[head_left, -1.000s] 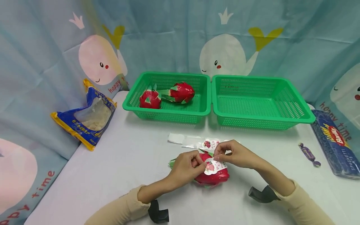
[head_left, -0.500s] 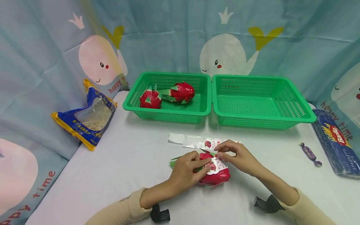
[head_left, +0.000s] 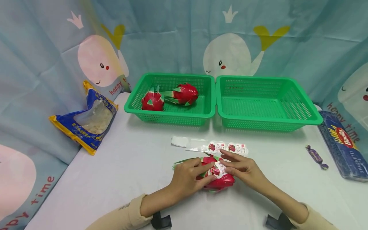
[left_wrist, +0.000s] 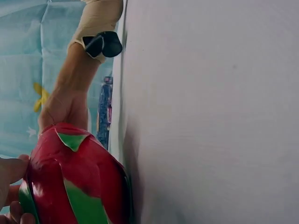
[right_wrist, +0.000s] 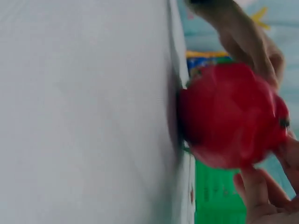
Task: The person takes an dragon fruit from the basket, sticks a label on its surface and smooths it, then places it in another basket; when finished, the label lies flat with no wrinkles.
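A red dragon fruit with green leaf tips lies on the white table in the head view, between the two hands. On its upper side is a white label printed with a dragon fruit. My left hand presses the label's left part with index finger and thumb extended. From the right, my right hand lays its fingertips on the label's right edge. Both wrist views show the dragon fruit from the side, resting on the table with fingers touching it. Some of the label is hidden under the fingers.
Behind the fruit lies a backing strip with two more labels. Farther back stand a green basket holding two dragon fruits and another green basket. A blue bag is at left; a wrapped candy and spaghetti pack at right.
My left hand has gone from pinching the label to pressing it down. My right hand has let go of its edge, and its fingers have spread over the label, which now lies flatter.
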`<state>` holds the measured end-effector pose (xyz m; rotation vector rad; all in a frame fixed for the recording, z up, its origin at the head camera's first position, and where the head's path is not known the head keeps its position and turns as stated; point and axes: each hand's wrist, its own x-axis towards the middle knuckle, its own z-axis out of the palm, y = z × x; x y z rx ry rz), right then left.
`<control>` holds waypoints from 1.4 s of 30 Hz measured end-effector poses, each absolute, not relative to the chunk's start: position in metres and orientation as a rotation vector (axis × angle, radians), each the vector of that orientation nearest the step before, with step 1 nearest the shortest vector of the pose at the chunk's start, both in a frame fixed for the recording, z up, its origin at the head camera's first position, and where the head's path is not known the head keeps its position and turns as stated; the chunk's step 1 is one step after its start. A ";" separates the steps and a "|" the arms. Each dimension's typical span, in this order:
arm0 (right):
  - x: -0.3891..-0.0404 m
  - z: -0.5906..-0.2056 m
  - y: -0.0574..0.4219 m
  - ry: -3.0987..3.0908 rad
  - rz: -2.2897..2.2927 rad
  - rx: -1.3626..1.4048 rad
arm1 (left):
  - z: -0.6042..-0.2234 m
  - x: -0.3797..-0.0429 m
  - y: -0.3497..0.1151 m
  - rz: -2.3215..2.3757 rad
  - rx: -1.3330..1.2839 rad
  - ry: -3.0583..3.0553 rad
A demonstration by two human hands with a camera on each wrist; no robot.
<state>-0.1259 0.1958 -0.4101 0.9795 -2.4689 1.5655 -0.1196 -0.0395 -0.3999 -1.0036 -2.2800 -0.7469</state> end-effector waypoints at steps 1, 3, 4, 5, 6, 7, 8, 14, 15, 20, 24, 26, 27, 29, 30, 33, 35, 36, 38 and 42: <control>-0.128 -0.411 0.200 -2.479 1.635 0.974 | -0.399 -0.121 -0.039 -0.748 -1.012 -2.276; -0.133 -0.411 0.206 -2.530 1.685 0.929 | -0.398 -0.122 -0.039 -0.758 -1.025 -2.274; -0.134 -0.411 0.209 -2.548 1.701 0.897 | -0.399 -0.123 -0.039 -0.753 -1.035 -2.271; -0.136 -0.410 0.211 -2.565 1.721 0.854 | -0.399 -0.124 -0.039 -0.742 -1.046 -2.269; -0.136 -0.408 0.211 -2.586 1.705 0.808 | -0.399 -0.124 -0.040 -0.728 -1.059 -2.266; -0.135 -0.406 0.210 -2.603 1.678 0.770 | -0.400 -0.124 -0.041 -0.715 -1.070 -2.265; -0.133 -0.404 0.208 -2.619 1.644 0.731 | -0.401 -0.123 -0.041 -0.699 -1.079 -2.265; -0.130 -0.411 0.198 -2.607 1.673 0.861 | -0.407 -0.121 -0.044 -0.677 -1.075 -2.230; -0.131 -0.414 0.200 -2.605 1.698 0.873 | -0.408 -0.120 -0.044 -0.688 -1.076 -2.213; -0.128 -0.417 0.203 -2.595 1.753 0.804 | -0.412 -0.119 -0.046 -0.705 -1.098 -2.182; -0.128 -0.415 0.198 -2.598 1.720 0.857 | -0.413 -0.121 -0.047 -0.700 -1.123 -2.189; -0.130 -0.413 0.198 -2.623 1.668 0.852 | -0.411 -0.124 -0.047 -0.695 -1.135 -2.175; -0.131 -0.411 0.199 -2.629 1.664 0.828 | -0.410 -0.125 -0.047 -0.692 -1.143 -2.164; -0.131 -0.406 0.197 -2.666 1.651 0.791 | -0.409 -0.126 -0.047 -0.695 -1.149 -2.157; -0.131 -0.402 0.195 -2.698 1.627 0.781 | -0.409 -0.126 -0.047 -0.703 -1.155 -2.161; -0.130 -0.387 0.183 -2.834 1.426 0.805 | -0.406 -0.126 -0.050 -0.739 -1.181 -2.213; -0.129 -0.380 0.173 -2.918 1.278 0.852 | -0.402 -0.127 -0.053 -0.744 -1.206 -2.251; -0.129 -0.378 0.169 -2.951 1.195 0.868 | -0.400 -0.128 -0.055 -0.730 -1.217 -2.263; -0.130 -0.376 0.163 -3.002 1.092 0.875 | -0.394 -0.132 -0.060 -0.701 -1.242 -2.274; -0.132 -0.379 0.158 -3.060 1.079 0.833 | -0.384 -0.153 -0.073 -0.838 -1.172 -2.338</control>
